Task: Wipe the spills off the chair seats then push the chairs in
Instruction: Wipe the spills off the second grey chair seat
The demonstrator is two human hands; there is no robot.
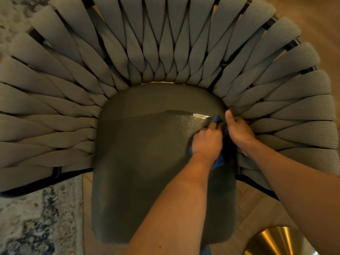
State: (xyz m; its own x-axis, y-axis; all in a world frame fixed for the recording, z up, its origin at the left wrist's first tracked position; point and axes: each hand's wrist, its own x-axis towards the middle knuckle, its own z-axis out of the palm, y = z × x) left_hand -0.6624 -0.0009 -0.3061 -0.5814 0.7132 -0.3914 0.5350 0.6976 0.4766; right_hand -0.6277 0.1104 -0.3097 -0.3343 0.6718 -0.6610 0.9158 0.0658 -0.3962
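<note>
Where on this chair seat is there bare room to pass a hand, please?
The seat is bare across its left and middle, bordered by the woven straps on the left and the front edge below. The right rear corner is crowded: the left hand grips the blue cloth, the right hand alongside.

Wood floor (312, 21) carrying chair (147, 162), patterned rug (36, 218).

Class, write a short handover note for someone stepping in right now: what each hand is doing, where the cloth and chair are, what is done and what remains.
Left hand: grips the blue cloth, pressing it on the dark green padded seat near its right rear corner.
Right hand: rests at the seat's right edge beside the grey woven strap backrest; its grip is unclear.
Done: wiping has started; a shiny wet patch lies just ahead of the cloth.
Left: wipe that patch, then push the chair in.
</note>
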